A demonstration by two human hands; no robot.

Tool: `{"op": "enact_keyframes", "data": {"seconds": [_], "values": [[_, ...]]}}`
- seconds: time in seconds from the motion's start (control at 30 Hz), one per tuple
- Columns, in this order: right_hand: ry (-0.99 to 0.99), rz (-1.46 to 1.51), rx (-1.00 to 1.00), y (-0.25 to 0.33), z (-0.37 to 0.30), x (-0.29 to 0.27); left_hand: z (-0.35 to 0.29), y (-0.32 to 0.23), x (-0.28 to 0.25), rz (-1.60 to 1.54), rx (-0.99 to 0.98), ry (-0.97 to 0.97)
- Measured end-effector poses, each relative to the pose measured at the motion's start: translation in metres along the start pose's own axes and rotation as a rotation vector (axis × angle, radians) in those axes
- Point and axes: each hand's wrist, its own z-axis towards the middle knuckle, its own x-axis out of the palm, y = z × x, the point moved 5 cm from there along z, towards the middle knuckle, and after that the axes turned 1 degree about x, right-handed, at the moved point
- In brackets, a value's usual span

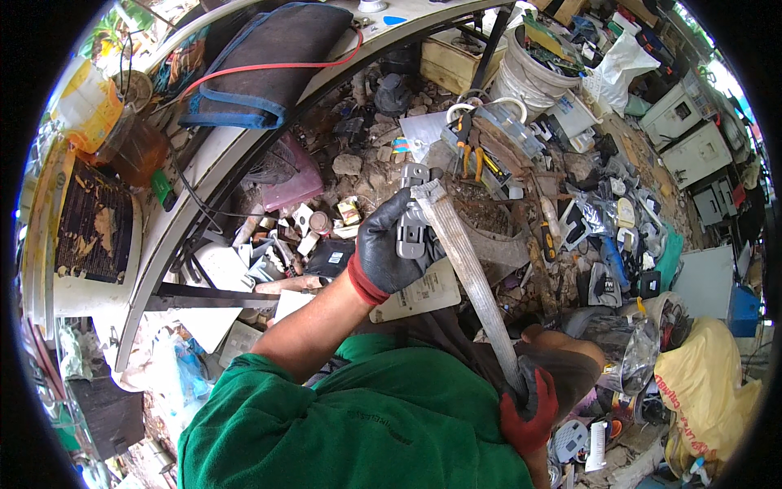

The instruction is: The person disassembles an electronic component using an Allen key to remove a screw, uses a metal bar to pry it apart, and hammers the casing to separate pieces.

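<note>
My left hand point(389, 248), in a black glove with a red cuff, is closed around a grey elongated part point(414, 175) with recesses and holes, held upright in front of my lap. My right hand point(529, 407), in a red and black glove, grips the lower end of a long, worn grey bar point(472, 281). The bar slants up to the left, and its upper end overlaps the grey part beside my left fingers. Whether the two touch cannot be made out. Below my left hand lies a pale flat plate point(419, 293).
Orange-handled pliers point(464, 147) stand in a holder ahead. Scrap parts and a screwdriver point(548, 242) lie to the right, near a yellow sack point(700, 383). A white-edged table point(159, 269) with a folded dark cloth point(269, 65) curves along the left. A bucket point(529, 73) stands far right.
</note>
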Motion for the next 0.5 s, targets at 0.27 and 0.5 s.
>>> {"op": "enact_keyframes", "data": {"seconds": [0.27,0.5], "values": [[0.004,-0.018,-0.003,-0.0037,-0.0021,-0.0009,0.0045,-0.0013,-0.0011,-0.003,0.014,-0.009],[-0.050,0.031,0.003,-0.0082,-0.0072,-0.0007,0.0055,0.0001,-0.0094,0.012,0.007,-0.062]]}}
